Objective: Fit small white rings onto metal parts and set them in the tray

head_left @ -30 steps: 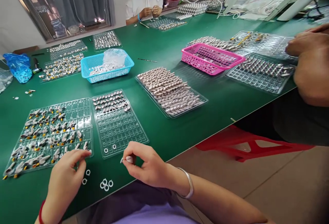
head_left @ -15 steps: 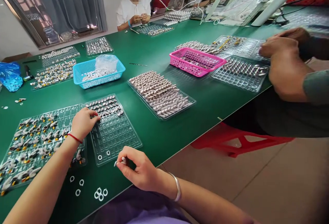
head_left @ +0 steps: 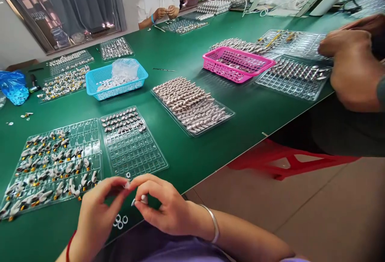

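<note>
Over the near edge of the tray, my left hand is closed in a pinch on a small white piece, its shape mostly hidden by the fingers. Beside it, almost touching, my right hand has its fingers curled round a small white earbud part. A clear tray behind both hands carries rows of small grey-white earbud parts in its far slots. One white ring sits at its near edge. Several loose white rings lie on the table close to my left wrist.
At left, another clear tray holds earbud shells with yellow tabs. A blue basket, a filled tray and a pink basket stand farther back. A co-worker's hands are at right; another person sits across the green table.
My left hand has come from the rows of parts in the tray toward me, beside my right hand, with a small white piece in its pinch. My right hand stays about where it was.
</note>
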Demonstrator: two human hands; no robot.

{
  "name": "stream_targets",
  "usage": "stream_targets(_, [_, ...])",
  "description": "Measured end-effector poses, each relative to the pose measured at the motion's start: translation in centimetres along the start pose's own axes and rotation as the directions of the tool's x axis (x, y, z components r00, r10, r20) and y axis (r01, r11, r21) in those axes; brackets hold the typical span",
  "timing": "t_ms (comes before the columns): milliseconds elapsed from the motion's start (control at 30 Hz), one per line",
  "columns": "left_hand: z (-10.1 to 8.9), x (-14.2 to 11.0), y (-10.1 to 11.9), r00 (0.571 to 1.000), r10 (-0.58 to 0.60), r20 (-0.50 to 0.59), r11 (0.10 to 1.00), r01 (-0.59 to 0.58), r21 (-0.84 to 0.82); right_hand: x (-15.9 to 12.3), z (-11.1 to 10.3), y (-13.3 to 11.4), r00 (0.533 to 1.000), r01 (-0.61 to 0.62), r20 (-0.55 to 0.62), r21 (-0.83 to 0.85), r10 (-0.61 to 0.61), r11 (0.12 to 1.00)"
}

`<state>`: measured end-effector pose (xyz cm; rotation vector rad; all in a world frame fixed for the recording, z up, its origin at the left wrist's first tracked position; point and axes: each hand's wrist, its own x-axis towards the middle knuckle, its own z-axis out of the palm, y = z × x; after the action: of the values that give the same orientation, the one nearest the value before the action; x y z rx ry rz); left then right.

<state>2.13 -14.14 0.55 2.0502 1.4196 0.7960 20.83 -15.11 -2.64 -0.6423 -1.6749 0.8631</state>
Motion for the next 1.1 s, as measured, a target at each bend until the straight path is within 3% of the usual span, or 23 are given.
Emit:
stream_targets(67, [0.8, -2.4, 0.1, 0.992, -0.050, -0.116, 0.991, 0.034, -0.131, -0.2, 0.2, -0.4, 0.997, 0.061, 0.051, -0.036, -0.059, 0.997])
stream_targets(133, [1.3, -3.7, 0.2, 0.977, -0.140, -0.163, 0.966, 0.098, -0.241, -0.5, 0.3, -0.6, 0.991, 0.099, 0.102, -0.087, -0.090, 0.991])
stream_targets(233, [1.7, -4.4, 0.4, 0.952, -0.273, -0.139, 0.895, 0.199, -0.399, -0.8, 0.4, -0.8, 0.984, 0.116, 0.148, -0.120, -0.098, 0.986])
stream_targets(333, [1.8, -4.5, 0.5, 0.939, -0.332, -0.090, 0.837, 0.250, -0.487, -0.9, 0.4, -1.0, 0.986, 0.076, 0.156, -0.077, -0.064, 0.994])
stream_targets(533, [1.9, -5.0, 0.6, 0.924, -0.375, -0.078, 0.803, 0.282, -0.526, -0.9, 0.4, -1.4, 0.985, -0.024, 0.171, -0.017, 0.026, 1.000])
stream_targets(700, [2.1, -5.3, 0.4, 0.904, -0.420, -0.072, 0.764, 0.310, -0.565, -0.6, -0.1, -1.8, 0.988, -0.102, 0.111, -0.024, 0.104, 0.995])
stream_targets(967, [2.4, -5.3, 0.1, 0.904, -0.422, -0.063, 0.766, 0.318, -0.559, -0.7, -0.1, -1.6, 0.969, 0.149, 0.223, -0.175, -0.109, 0.973])
stream_targets(1100, [2.3, -5.3, 0.1, 0.923, -0.375, -0.087, 0.805, 0.278, -0.524, -0.5, -0.1, -1.6, 0.964, 0.151, 0.245, -0.193, -0.101, 0.970])
